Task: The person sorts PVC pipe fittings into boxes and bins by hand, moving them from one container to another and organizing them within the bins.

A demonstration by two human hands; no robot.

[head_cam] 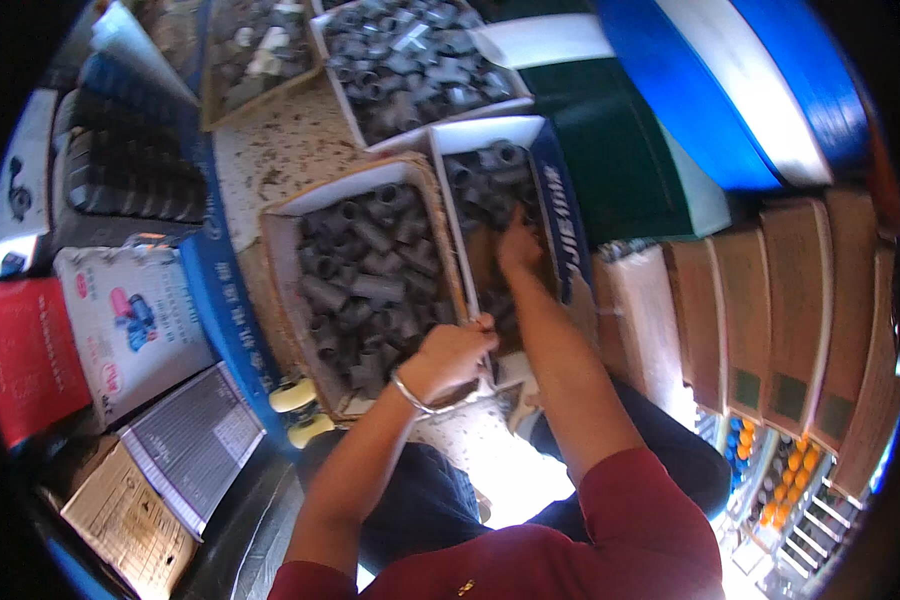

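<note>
Grey plastic pipe fittings (371, 281) fill a cardboard box with a white inner wall (270, 255). To its right stands a narrower blue-and-white cardboard box (559, 199) holding more grey pipe fittings (487, 176), with brown cardboard bottom showing partway along. My left hand (454, 356), a bangle at its wrist, grips the narrow box's near left rim, beside the fuller box. Inside the narrow box is my right hand (521, 247). Its index finger stretches toward the fittings while the other fingers look curled; shadow hides whether anything is held.
Farther off are a white box of grey fittings (420, 67) and a tray of mixed fittings (259, 56). Product cartons (135, 322) line the left, behind a blue strip (232, 300). Brown cartons (780, 300) stand right. A yellow-wheeled object (296, 409) lies near my left knee.
</note>
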